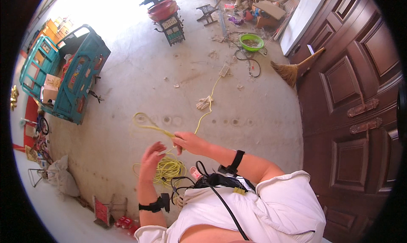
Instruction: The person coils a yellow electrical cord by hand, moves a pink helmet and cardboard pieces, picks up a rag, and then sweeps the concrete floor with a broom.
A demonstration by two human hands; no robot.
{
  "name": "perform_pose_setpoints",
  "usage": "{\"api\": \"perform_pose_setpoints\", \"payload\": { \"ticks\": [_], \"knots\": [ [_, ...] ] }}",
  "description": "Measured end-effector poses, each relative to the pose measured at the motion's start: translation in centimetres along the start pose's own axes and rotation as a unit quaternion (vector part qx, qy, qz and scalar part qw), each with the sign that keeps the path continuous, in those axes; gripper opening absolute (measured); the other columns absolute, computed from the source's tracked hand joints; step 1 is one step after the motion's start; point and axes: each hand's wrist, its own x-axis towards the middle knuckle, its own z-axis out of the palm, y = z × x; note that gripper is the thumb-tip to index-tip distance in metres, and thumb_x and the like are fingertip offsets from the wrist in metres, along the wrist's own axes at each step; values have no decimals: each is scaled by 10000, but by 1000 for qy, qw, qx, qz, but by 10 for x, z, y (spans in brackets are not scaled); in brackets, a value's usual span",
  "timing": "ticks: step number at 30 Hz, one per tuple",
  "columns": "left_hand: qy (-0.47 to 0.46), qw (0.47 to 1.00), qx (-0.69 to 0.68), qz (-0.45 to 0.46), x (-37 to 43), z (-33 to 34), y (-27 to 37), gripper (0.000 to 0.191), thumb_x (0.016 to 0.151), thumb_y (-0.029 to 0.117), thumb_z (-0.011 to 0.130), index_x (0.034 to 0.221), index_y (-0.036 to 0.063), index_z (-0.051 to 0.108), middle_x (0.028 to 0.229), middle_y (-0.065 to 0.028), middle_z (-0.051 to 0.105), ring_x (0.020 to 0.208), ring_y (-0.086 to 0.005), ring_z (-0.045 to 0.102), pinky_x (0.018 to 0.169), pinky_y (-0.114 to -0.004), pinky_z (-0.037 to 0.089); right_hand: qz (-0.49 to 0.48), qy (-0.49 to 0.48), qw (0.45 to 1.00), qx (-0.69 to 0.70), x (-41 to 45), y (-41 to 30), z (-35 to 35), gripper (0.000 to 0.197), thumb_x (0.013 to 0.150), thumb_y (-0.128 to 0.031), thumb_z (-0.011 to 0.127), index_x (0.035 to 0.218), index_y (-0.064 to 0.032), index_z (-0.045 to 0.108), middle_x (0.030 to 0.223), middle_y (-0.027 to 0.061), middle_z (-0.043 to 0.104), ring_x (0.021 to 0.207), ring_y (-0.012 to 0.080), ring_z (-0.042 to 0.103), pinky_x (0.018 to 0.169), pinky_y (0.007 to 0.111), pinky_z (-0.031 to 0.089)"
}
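Note:
My right hand point(190, 142) is closed around gathered strands of a yellow cable point(149, 127), whose loop sticks out to the left. My left hand point(153, 154), slightly blurred, is raised beside it with curled fingers. A strand passes close to its fingertips; whether they grip it cannot be made out. Below the hands lies a loose coil of the same yellow cable point(170, 170) on the concrete floor. From my right hand the cable also runs forward to a pale power strip point(224, 70). Light work gloves point(204, 103) lie beside that run.
A teal cargo tricycle bed point(71, 87) stands at left. Ahead is a parked red scooter point(163, 10). A green basin point(251, 42), black cable point(254, 66) and small stool point(207, 14) are at the far right. A straw broom point(289, 72) leans against brown panelled doors point(343, 84).

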Motion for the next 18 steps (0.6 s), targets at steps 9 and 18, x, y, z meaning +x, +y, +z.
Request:
{"api": "perform_pose_setpoints", "payload": {
  "ticks": [9,18],
  "knots": [
    [-43,871,488,-26,21,49,-25,264,916,199,449,985,-44,525,937,-93,618,865,-195,563,797,-308,427,-54,-67,971,222,1,-61,-3,289,829,-102,451,1094,13,462,908,88,559,763,125,564,645,265,463],
    [25,986,160,45,10,50,19,334,942,284,393,820,-1,514,756,-111,617,720,-192,622,670,-302,512,-115,-66,989,72,-4,47,30,352,781,-92,518,1127,-47,474,962,95,572,888,201,542,812,342,430]
  ]
}}
